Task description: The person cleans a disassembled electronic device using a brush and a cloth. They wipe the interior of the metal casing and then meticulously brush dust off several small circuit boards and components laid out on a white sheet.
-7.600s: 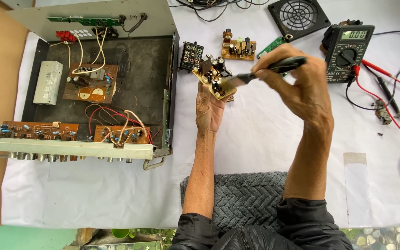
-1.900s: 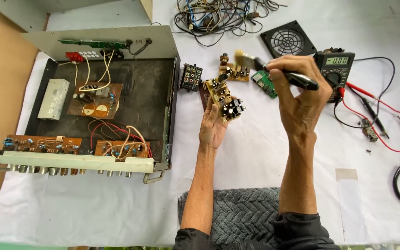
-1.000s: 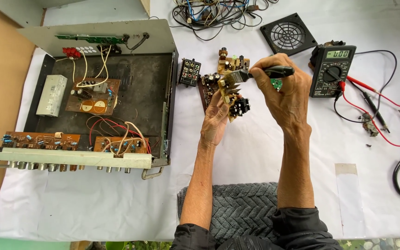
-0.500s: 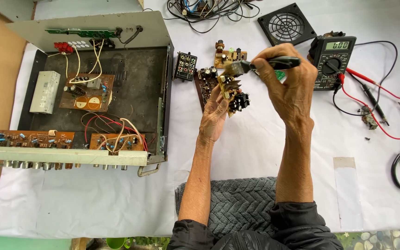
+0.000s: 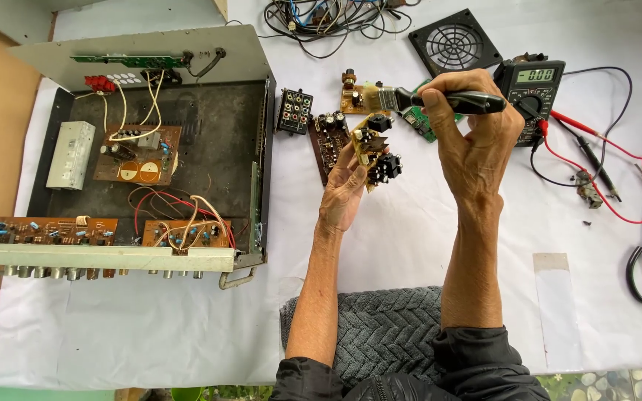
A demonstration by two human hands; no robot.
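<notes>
Slightly lifted since half a second ago, both hands hover right of the opened amplifier chassis [image 5: 150, 148]. Right hand [image 5: 469, 141] clasps a black-handled brush [image 5: 440, 100]; left hand [image 5: 347, 189] pinches the small circuit board [image 5: 373, 148], bristles seemingly touching it.

brown circuit board [image 5: 369, 145], black-handled brush [image 5: 440, 100], grey herringbone cloth [image 5: 384, 330]

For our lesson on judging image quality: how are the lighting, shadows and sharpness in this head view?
Head view: soft, even daylight on the white cloth; only faint shadows under the left hand and right hand; the small circuit board and brush look sharp; no strong glare; slight wide-angle bending toward the frame edges.
</notes>
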